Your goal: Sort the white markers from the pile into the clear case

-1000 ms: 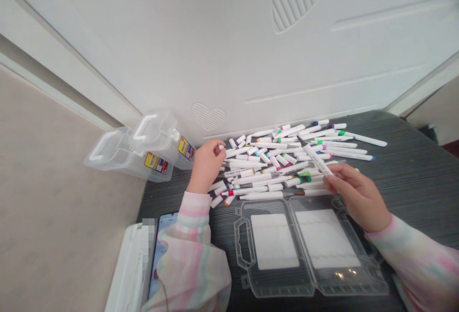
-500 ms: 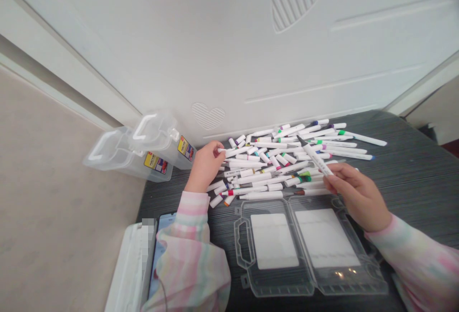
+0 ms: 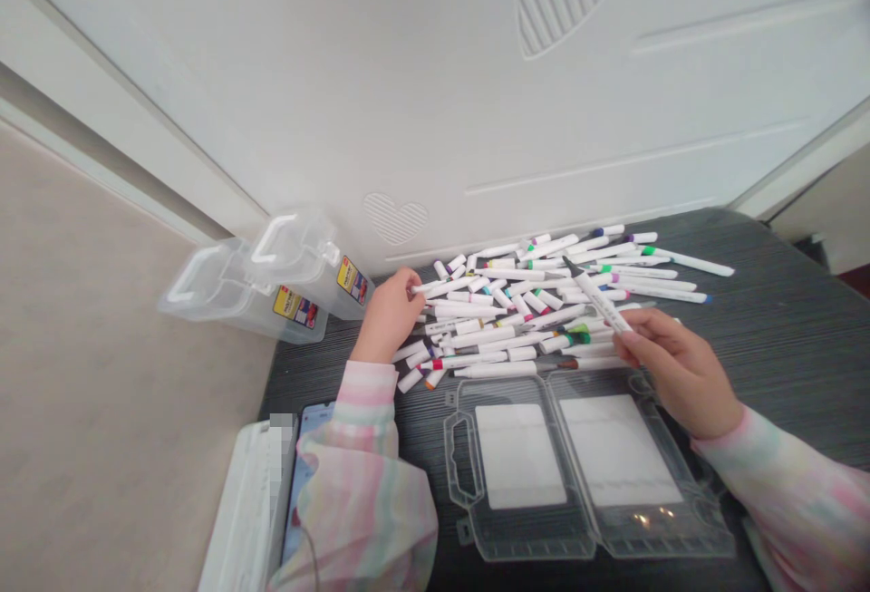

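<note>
My right hand (image 3: pixel 680 370) is closed on an uncapped marker (image 3: pixel 598 297), a white barrel with a dark tip slanting up and to the left. Its tip is over the heap of white markers and loose caps (image 3: pixel 476 336), which have ends in many colours. At the heap's left edge, my left hand (image 3: pixel 392 309) pinches the end of a white marker (image 3: pixel 445 286). Part of that marker's end is hidden by the fingers. Below the heap a clear plastic case (image 3: pixel 588 533) lies open and flat, with a white sheet in each half.
Two clear lidded containers (image 3: pixel 227 293) with yellow labels stand at the table's left edge against a white panel (image 3: pixel 408 102). A phone (image 3: pixel 314 420) and a white box-like object (image 3: pixel 237 501) lie by my left sleeve. The dark table (image 3: pixel 768 338) extends to the right.
</note>
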{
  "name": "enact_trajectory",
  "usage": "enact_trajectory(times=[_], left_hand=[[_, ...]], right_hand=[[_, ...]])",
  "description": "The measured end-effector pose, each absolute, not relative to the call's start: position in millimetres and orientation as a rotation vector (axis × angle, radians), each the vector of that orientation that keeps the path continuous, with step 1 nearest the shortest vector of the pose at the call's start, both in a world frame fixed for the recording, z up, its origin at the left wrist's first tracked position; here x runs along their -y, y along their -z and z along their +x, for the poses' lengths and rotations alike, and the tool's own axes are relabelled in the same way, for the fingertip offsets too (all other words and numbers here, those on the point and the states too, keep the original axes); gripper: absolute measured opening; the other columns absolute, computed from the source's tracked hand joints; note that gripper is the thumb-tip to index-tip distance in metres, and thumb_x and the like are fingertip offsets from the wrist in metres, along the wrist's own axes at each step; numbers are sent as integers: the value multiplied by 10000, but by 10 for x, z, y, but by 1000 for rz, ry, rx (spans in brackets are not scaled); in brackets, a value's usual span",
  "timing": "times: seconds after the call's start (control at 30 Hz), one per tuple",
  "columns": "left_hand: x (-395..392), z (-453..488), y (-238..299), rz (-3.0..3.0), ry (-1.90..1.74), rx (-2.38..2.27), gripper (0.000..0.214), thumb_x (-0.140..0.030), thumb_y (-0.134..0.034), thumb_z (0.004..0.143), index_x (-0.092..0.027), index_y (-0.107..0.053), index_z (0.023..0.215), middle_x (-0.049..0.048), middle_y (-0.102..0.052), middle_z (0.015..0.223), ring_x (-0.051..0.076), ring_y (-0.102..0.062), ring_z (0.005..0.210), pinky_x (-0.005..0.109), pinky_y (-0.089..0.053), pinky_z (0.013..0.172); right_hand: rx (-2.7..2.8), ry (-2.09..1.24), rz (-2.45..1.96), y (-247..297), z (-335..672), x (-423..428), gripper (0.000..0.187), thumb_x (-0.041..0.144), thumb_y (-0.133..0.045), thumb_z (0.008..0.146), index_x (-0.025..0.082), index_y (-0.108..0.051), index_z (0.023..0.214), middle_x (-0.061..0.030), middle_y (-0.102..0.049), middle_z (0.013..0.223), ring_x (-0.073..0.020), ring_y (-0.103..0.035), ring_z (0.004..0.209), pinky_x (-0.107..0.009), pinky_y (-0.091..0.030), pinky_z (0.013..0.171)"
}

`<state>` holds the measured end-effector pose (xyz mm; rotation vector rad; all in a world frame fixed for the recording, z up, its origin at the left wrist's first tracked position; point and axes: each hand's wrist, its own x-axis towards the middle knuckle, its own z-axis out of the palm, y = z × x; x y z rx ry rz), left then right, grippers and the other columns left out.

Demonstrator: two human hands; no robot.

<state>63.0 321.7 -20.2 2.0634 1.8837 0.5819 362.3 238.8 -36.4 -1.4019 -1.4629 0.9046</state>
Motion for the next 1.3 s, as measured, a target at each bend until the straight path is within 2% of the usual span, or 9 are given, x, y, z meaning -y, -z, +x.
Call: enact_trajectory(times=[0.17,0.4,0.63,1.0,1.2,1.3], left_hand=[[-3232,616,236,2089,-520,-1922,131,-149,-461,695,-186,-517,808,27,-593,724,163,-548,683,268,-414,637],[-3252,611,270,2158,-505,-1942,146,-157,-458,718,-172,-535,842,73,-611,854,207,-535,842,326,-412,759],[-3248,608,261,2212,-531,-1902,168,-158,-461,725,-154,-551,867,80,-602,873,213,-527,854,340,-410,790],[-3217,706,173,2337,-549,-1656,203,-166,-457,762,-158,-626,875,55,-613,957,183,-511,921,317,-386,860],[-3191,826,145,2434,-426,-1410,246,-210,-422,809,-203,-631,940,-8,-639,1013,143,-500,985,278,-357,905],[-3187,866,180,2443,-354,-1381,257,-246,-422,812,-227,-629,962,-19,-626,1064,159,-478,1038,311,-338,932]], right_hand=[[1454,-911,-1400,381,3626,-2384,129,338,-499,774,227,-550,818,39,-477,590,-99,-424,533,-221,-340,497],[1458,-909,-1389,365,3631,-2376,140,343,-498,775,221,-554,814,37,-477,580,-101,-421,526,-229,-334,497],[1444,-916,-1389,392,3651,-2376,140,340,-507,772,219,-556,824,34,-476,599,-105,-426,545,-233,-336,513],[1465,-896,-1415,396,3640,-2378,131,331,-501,780,221,-557,826,39,-472,589,-101,-420,538,-229,-335,507],[1470,-894,-1405,395,3647,-2376,129,330,-500,781,222,-554,827,37,-477,596,-104,-424,548,-232,-337,514],[1467,-900,-1401,394,3648,-2377,133,331,-499,780,219,-553,827,37,-477,591,-105,-424,539,-233,-336,504]])
